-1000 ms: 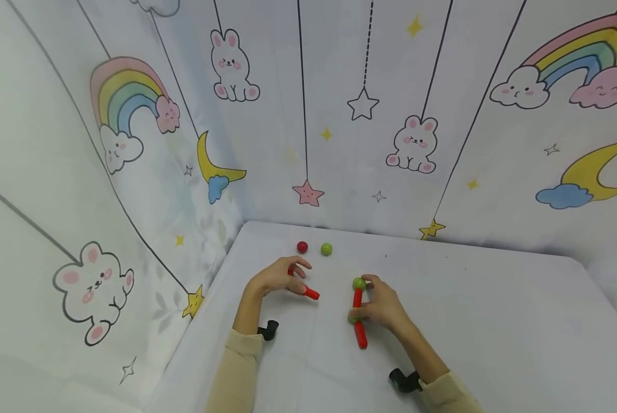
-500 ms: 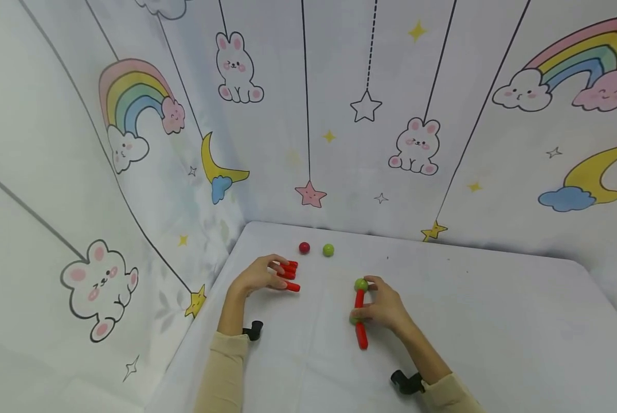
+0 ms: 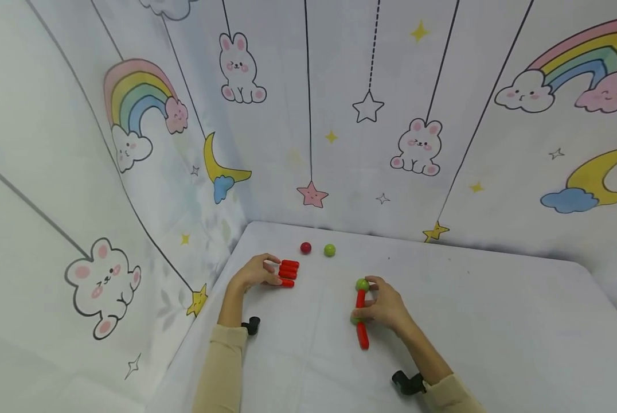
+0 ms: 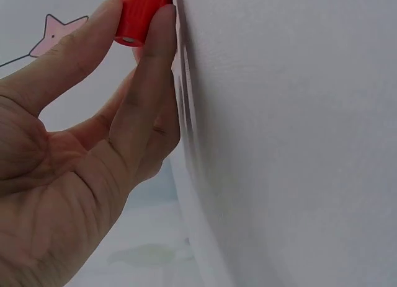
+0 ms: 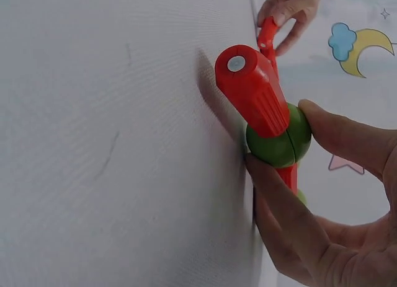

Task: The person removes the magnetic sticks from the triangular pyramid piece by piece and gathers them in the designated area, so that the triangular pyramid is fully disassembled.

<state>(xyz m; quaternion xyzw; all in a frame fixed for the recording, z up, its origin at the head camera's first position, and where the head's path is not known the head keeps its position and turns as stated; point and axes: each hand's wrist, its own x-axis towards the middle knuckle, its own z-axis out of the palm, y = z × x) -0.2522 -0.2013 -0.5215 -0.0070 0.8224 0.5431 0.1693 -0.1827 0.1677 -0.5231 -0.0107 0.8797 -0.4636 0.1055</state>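
Observation:
My left hand point(image 3: 255, 272) pinches a red rod point(image 4: 140, 15) between thumb and a finger, at the near side of a row of red rods point(image 3: 288, 274) on the white table. My right hand point(image 3: 386, 308) grips a green ball point(image 5: 273, 144) between thumb and fingers. A red rod point(image 3: 362, 336) sticks out of that ball towards me, with a pale disc in its end. Another red rod point(image 3: 360, 298) joins it to a second green ball point(image 3: 362, 284), which the right fingers touch or nearly touch. The gripped ball is mostly hidden in the head view.
Towards the back of the table point(image 3: 468, 321) lie a loose red ball point(image 3: 305, 248) and a loose green ball point(image 3: 330, 250). White cloth walls point(image 3: 288, 143) with printed drawings stand behind and to the left. Each wrist carries a black camera mount point(image 3: 407, 382).
My left hand has moved left with its red rod and set it beside the other rods, which have come into view. The right hand stays on the green ball.

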